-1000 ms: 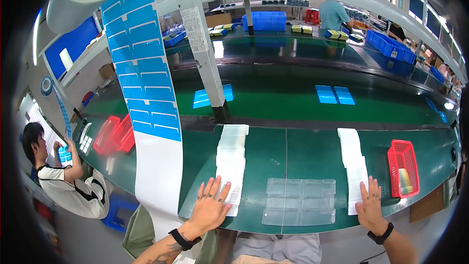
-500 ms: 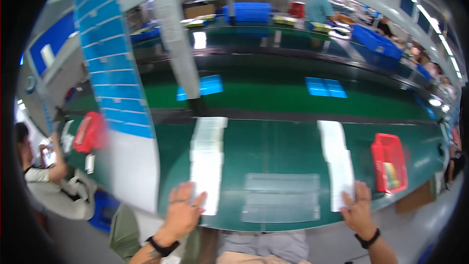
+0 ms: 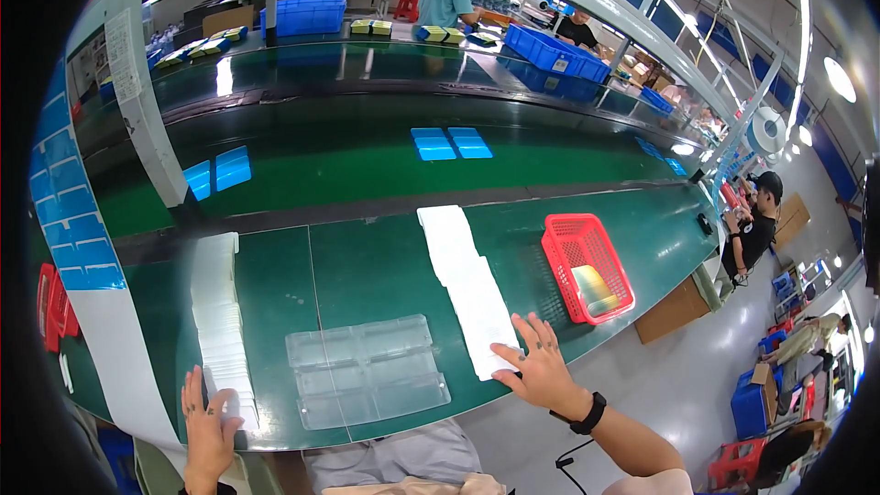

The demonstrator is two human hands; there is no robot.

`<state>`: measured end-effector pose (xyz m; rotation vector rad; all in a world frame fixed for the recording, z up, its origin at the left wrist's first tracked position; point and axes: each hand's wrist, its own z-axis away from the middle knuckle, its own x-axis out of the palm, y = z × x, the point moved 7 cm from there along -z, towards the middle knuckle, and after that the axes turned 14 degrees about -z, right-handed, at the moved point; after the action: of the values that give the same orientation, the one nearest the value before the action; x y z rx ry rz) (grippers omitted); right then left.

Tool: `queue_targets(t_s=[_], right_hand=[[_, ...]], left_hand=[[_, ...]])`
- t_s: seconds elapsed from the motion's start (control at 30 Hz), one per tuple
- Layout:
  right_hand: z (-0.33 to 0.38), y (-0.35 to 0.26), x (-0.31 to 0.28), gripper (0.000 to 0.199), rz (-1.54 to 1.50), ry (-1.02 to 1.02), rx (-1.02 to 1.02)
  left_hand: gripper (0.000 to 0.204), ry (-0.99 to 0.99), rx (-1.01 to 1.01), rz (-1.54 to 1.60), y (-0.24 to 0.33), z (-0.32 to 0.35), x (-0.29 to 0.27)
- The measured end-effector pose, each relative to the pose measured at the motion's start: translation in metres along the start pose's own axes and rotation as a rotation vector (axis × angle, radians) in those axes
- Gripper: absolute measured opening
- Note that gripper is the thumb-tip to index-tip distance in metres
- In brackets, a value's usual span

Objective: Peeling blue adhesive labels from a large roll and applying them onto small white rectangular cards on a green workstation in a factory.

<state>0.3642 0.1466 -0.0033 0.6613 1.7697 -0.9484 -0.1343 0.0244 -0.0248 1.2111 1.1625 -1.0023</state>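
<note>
The left hand (image 3: 211,423) rests with its fingers extended along the outer edge of the left row of white cards (image 3: 218,307), thumb over the near end. The right hand (image 3: 541,365) is spread, fingers fanned, thumb and forefinger over the near right corner of the right row of white cards (image 3: 469,298). Neither hand visibly lifts a card.

Each row has its near end at its own hand and its long axis running away across the green surface (image 3: 275,266); the right row leans leftward as it recedes, the left one only slightly. Between the hands lies a clear plastic tray (image 3: 362,371), wider from side to side, roughly as near to one hand as the other. Beyond the right hand, to its right, stands a red basket (image 3: 587,266) with a yellowish piece inside.

The left wrist is cut off by the lower edge. Whether any fingertip pinches a card cannot be told, since the undersides are hidden. Glare washes out the right row's individual edges, and the basket's contents are hard to identify.
</note>
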Motion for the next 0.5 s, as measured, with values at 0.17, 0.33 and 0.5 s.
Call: queue_targets(t_s=[0.17, 0.33, 0.5], right_hand=[[-0.011, 0.001, -0.007, 0.046, -0.064, 0.001, 0.011], [-0.025, -0.004, -0.012, 0.041, -0.108, -0.076, 0.055], [-0.01, -0.02, -0.01, 0.032, -0.263, -0.172, -0.045]], left_hand=[[0.036, 0.047, 0.02, 0.092, -0.005, -0.007, -0.006], [0.028, -0.009, 0.056, 0.03, -0.006, -0.011, -0.014], [0.019, 0.154, -0.193, 0.568, -0.034, 0.029, -0.008]])
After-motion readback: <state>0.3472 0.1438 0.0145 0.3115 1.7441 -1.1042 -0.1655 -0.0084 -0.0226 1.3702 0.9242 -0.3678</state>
